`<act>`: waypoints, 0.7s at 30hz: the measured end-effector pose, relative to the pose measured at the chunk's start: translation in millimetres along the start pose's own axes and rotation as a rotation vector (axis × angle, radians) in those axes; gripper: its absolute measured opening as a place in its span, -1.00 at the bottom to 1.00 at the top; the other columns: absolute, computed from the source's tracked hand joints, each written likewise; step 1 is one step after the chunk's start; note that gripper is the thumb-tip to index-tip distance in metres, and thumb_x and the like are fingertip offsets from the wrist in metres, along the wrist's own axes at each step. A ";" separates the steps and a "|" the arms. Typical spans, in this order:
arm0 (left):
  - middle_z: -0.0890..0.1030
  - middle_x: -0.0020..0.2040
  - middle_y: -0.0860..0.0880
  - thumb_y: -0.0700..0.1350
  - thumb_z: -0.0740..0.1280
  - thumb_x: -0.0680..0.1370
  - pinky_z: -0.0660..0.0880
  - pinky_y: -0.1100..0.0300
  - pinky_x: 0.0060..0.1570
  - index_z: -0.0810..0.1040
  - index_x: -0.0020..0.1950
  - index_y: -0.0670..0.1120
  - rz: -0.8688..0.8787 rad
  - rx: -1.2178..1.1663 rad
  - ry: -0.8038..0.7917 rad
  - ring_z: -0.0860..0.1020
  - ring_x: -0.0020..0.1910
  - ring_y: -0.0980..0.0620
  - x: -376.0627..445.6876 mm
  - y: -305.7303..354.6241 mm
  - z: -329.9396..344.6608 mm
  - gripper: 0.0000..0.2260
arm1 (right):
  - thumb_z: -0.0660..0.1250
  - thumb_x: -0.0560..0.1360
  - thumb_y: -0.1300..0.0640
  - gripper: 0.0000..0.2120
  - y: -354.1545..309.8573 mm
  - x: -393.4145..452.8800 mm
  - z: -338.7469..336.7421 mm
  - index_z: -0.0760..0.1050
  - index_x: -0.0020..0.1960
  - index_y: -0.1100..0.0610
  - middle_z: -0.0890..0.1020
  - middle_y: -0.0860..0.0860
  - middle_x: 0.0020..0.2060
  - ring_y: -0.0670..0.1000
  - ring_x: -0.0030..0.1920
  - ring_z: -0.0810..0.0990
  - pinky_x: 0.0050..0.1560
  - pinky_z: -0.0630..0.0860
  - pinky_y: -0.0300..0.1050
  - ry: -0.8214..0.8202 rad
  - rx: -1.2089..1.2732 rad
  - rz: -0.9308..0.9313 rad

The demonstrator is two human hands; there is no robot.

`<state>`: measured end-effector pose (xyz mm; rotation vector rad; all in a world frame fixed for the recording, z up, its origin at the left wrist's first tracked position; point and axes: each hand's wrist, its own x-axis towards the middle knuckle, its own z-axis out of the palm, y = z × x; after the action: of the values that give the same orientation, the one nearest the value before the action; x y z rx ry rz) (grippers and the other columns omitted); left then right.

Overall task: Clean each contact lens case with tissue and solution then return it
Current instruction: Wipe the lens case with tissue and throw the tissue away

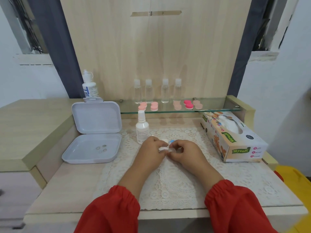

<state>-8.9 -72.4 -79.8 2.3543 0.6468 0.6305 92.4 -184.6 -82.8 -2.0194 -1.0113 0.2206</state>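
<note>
Two hands close together over the doily, left hand (152, 147) fingers pinching tissue (163, 147), right hand (182, 150) fingers gripping lens case (172, 145).

1. The tissue (163, 147), a small white crumpled wad, sits pinched between the fingertips of the left hand (151, 149) over the lace mat.
2. The contact lens case (172, 143) in hand is mostly hidden; only a bit of blue and clear plastic shows, touching the tissue and held by the right hand (183, 151).
3. The solution bottle (142, 127), white with a clear cap, stands upright just behind the left hand.
4. Five more pink cases (188, 104) lie on the glass shelf.
</note>
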 end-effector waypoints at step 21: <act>0.52 -0.08 0.07 -0.22 0.32 0.56 0.36 0.43 -0.05 0.65 0.00 -0.04 0.107 -0.277 0.020 0.49 -0.05 0.17 3.5 -0.1 -8.1 -0.86 | 0.41 0.38 0.45 -0.79 -13.7 -8.4 -9.6 0.63 -0.03 0.25 0.69 0.16 -0.23 0.02 -0.23 0.67 -0.18 0.60 -0.21 -0.033 0.721 0.106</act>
<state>-10.9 -66.8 -73.2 2.1360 0.4141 0.7411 83.7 -192.2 -68.2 -1.4078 -0.7015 0.5855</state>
